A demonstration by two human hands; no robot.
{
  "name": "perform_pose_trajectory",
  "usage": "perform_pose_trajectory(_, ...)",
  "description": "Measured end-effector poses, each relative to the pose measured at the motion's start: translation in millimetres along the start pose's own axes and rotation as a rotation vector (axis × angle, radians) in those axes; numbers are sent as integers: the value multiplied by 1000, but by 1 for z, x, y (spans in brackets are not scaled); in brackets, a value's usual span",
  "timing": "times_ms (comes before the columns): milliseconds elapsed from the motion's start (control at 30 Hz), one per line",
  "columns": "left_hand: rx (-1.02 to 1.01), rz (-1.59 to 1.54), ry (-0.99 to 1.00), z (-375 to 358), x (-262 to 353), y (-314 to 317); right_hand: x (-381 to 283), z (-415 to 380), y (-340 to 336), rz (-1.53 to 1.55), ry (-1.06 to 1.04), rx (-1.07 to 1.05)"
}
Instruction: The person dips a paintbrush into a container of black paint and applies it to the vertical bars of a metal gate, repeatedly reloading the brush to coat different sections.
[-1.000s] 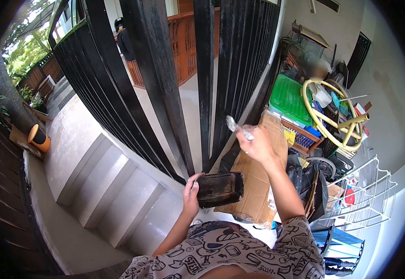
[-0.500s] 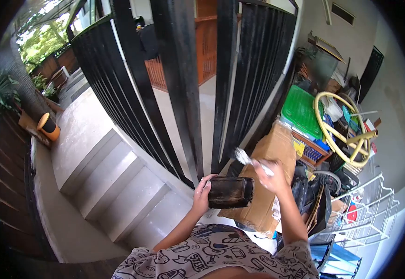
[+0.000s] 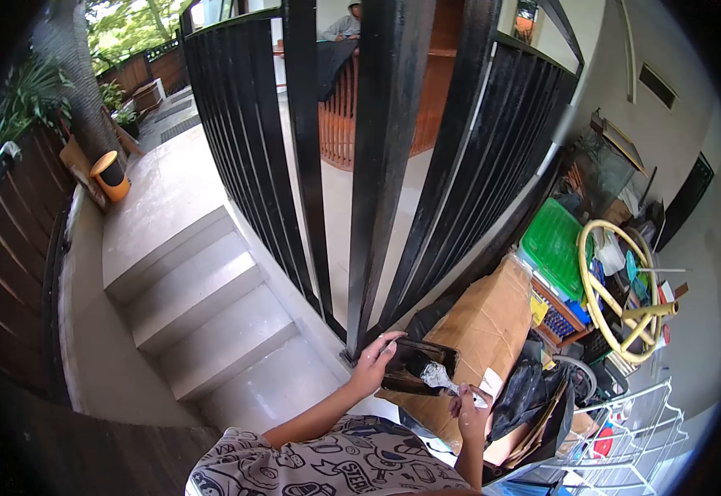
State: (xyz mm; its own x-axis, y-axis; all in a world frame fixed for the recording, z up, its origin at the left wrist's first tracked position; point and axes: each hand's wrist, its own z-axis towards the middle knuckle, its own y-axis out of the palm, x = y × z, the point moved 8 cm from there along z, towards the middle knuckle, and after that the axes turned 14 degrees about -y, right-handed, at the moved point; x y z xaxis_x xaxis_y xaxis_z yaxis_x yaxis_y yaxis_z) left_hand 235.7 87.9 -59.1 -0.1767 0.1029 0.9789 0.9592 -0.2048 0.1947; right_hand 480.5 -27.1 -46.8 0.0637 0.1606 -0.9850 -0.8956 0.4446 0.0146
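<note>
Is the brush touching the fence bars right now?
No: the brush in the right hand has its bristles down in the black paint tray held by the left hand, below the fence bars.

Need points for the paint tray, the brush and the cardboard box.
paint tray (image 3: 400,382): head view, its dark left end by the left hand.
brush (image 3: 436,376): head view, on the pale ferrule above the bristles.
cardboard box (image 3: 486,324): head view, on its bare brown face.

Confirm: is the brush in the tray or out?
In. The brush, held by the right hand, has its bristles down inside the tray.
</note>
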Motion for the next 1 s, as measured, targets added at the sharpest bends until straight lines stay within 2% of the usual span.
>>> perform_pose_trajectory(67, 39, 58, 16, -7, 3, 0, 11, 2, -4, -13, 46, -50)
perform_pose_trajectory(233, 81, -103, -62, -33, -9, -13, 17, 5, -12, -42, 76, -143)
perform_pose_trajectory(400, 231, -148, -98, -80, -22, -31, 48, 6, -1, -99, 103, -397)
perform_pose_trajectory(533, 444, -237, -144, -122, -39, -71, 53, -10, 50, -162, 85, -582)
perform_pose_trajectory(633, 541, -135, -103, -155, -10, -96, 19, -27, 98, -94, -15, -639)
perform_pose_trajectory(767, 542, -19, -2, -174, -1, -133, 14, -52, 138, -70, -79, -722)
perform_pose_trajectory(800, 548, 56, 17, -179, 12, -141, 3, -62, 149, -87, -12, -752)
perform_pose_trajectory(900, 498, -31, 42, -192, 20, -175, -2, -91, 174, -64, 12, -761)
perform_pose_trajectory(1000, 520, 91, 99, -217, 30, -222, 11, -131, 212, -86, -48, -796)
